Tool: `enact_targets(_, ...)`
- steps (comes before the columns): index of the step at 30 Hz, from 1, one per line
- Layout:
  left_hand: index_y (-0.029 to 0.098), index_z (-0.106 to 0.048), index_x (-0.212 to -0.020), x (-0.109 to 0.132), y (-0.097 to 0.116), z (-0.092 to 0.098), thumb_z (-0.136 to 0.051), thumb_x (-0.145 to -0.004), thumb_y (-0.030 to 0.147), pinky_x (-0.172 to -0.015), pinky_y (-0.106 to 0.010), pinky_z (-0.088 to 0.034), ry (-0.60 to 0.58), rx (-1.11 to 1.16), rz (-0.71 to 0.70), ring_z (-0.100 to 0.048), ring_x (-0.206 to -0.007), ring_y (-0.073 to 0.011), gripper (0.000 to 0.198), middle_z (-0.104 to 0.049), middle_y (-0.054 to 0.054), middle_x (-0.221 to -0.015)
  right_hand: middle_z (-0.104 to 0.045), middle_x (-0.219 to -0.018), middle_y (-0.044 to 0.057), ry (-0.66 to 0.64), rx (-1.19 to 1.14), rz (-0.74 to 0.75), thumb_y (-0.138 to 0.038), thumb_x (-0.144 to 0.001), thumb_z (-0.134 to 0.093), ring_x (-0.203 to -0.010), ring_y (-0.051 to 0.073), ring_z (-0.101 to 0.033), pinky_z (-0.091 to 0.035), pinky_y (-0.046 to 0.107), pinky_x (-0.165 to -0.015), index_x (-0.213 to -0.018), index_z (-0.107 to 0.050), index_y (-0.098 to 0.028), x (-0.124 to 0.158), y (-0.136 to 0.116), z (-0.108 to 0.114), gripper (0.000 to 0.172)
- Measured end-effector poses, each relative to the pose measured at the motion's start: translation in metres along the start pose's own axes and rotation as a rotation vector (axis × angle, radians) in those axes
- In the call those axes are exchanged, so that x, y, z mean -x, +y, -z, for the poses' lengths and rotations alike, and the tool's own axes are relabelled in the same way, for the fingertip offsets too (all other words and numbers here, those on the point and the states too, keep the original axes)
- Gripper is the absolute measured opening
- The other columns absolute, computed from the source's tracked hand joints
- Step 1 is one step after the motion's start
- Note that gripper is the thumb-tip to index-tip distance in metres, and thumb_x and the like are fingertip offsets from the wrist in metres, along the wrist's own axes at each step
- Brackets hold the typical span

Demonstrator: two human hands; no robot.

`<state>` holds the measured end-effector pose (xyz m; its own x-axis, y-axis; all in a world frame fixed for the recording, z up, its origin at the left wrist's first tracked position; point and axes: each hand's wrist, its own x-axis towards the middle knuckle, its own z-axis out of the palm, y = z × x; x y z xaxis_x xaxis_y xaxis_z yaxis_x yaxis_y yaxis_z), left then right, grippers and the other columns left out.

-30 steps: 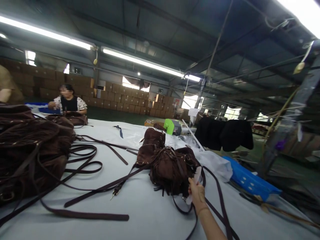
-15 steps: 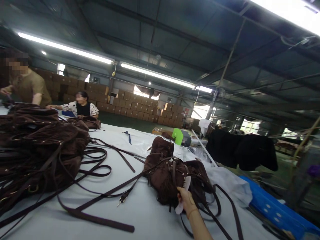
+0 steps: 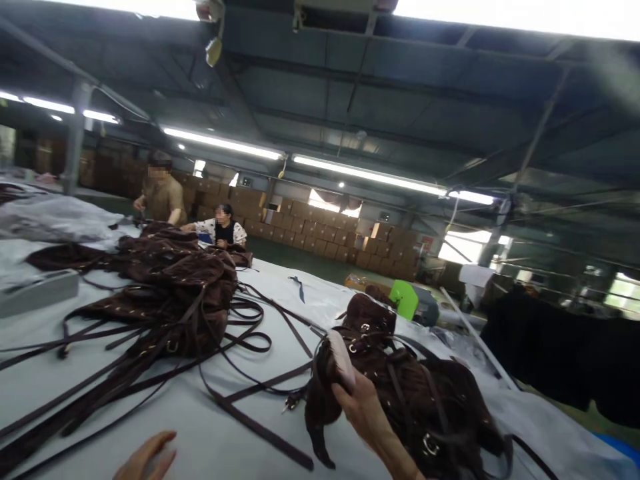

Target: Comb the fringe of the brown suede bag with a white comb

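Since the earlier frame, the right hand [image 3: 361,403] has carried the brush [image 3: 341,360] over to the left end of the brown bag [image 3: 415,393], the bag has shifted and now lies spread toward the near right part of the worktop [image 3: 245,437], and the left hand [image 3: 146,460] has come into view. The view has also swung left, showing more of the worktop's left side.

The right hand is closed round the pale brush, its long face leaning against a dark fold of the bag. The left hand, partly cut off, is near the worktop's near edge, well apart from the bag; fingers and thumb stand loosely apart, with nothing seen in them. The bag's metal rings face up, and a dark tongue of it hangs down toward the near edge. A clasp [image 3: 291,403] lies just left of it. Whether the brown part [image 3: 370,313] behind belongs to the same bag, I cannot tell.

A pile [image 3: 185,280] of brown bags covers the worktop's left half, its straps [image 3: 265,430] trailing toward the near edge and the middle. A blue strip [image 3: 299,288] lies near the far edge, and a green thing [image 3: 404,300] stands by the far right corner. Two people [image 3: 167,197] are beyond the far left, before stacked cartons [image 3: 320,233].
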<state>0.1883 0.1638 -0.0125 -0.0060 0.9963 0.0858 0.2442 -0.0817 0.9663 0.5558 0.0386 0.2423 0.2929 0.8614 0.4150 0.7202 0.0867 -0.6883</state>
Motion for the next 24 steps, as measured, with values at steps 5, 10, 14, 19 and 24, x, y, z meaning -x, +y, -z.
enact_targets(5, 0.018, -0.055, -0.121, 0.012, 0.087, 0.047, -0.056, -0.079, 0.061, -0.099, -0.042, -0.049, 0.084, 0.229, -0.007, -0.059, -0.117, -0.0296, 0.06, -0.06, -0.012, -0.129, -0.061, -0.077, 0.001, -0.369, -0.009, 0.258, -0.026, -0.083, -0.053, -0.072, 0.017, -0.054, -0.047, 0.024, -0.066, -0.079, -0.06, -0.017, 0.031, -0.067, -0.008, 0.012)
enact_targets(10, 0.019, -0.054, -0.125, 0.037, 0.17, 0.091, -0.056, -0.085, 0.054, -0.099, -0.035, -0.047, -0.052, 0.245, -0.205, -0.057, -0.117, -0.0247, 0.053, -0.062, -0.01, -0.125, -0.058, -0.077, 0.003, -0.676, -0.059, 0.56, -0.028, -0.089, -0.046, -0.071, 0.016, -0.054, -0.043, 0.024, -0.064, -0.08, -0.056, -0.02, 0.049, -0.108, -0.039, 0.016)
enact_targets(14, 0.019, -0.061, -0.117, 0.07, 0.156, 0.1, -0.057, -0.084, 0.055, -0.087, -0.034, -0.052, -0.326, 0.104, -0.107, -0.064, -0.101, -0.0254, 0.049, -0.069, -0.008, -0.11, -0.056, -0.076, 0.001, -0.671, -0.074, 0.623, -0.02, -0.088, -0.045, -0.066, 0.014, -0.052, -0.041, 0.022, -0.06, -0.079, -0.053, -0.021, 0.054, -0.107, -0.085, 0.012)
enact_targets(19, 0.02, -0.054, -0.123, 0.113, 0.109, 0.103, -0.058, -0.083, 0.057, -0.096, -0.036, -0.048, -0.076, 0.102, 0.071, -0.061, -0.11, -0.0267, 0.055, -0.067, -0.008, -0.116, -0.059, -0.076, 0.002, -0.48, -0.094, 0.587, -0.02, -0.088, -0.046, -0.069, 0.016, -0.056, -0.046, 0.025, -0.065, -0.084, -0.058, -0.02, 0.049, -0.078, -0.127, 0.013)
enact_targets(24, 0.026, -0.042, -0.139, 0.128, 0.098, 0.114, -0.066, -0.081, 0.049, -0.107, -0.037, -0.042, -0.309, 0.158, 0.052, -0.055, -0.122, -0.0255, 0.067, -0.06, -0.005, -0.134, -0.068, -0.092, 0.007, -0.399, -0.144, 0.348, -0.033, -0.088, -0.052, -0.088, 0.023, -0.063, -0.051, 0.032, -0.081, -0.095, -0.066, -0.02, 0.052, -0.057, -0.14, 0.02)
